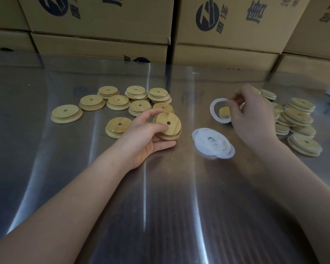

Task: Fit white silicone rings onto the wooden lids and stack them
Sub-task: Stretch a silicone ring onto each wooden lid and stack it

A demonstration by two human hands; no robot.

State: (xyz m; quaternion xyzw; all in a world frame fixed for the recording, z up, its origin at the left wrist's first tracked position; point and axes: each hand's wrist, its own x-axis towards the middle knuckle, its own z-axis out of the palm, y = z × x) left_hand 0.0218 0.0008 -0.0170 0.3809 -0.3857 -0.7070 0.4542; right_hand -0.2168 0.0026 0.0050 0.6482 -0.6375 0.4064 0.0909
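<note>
2 bare hands meet over a glossy desk midway through a batch of wooden lids. The left hand has its grip curled round 1 lid, thumb on the face beside the centre hole and fingers under the rim, tilting it up just off the desk. The right hand pinches 1 white ring at its edge and holds it raised, though the fingertips are blurred and the exact hold is hard to read. Ring and lid are near each other but not yet touching, so this fitting appears to be only starting.

A loose pile of spare rings lies between the 2 hands. To the left and behind the held lid sits a scatter of bare lids, some lying 2 deep, all apparently waiting for rings. On the right, uneven stacks of lids show white at their edges and look finished. By that reading a good share is done, with roughly as much left. Printed cardboard boxes wall off the far edge of the desk.
</note>
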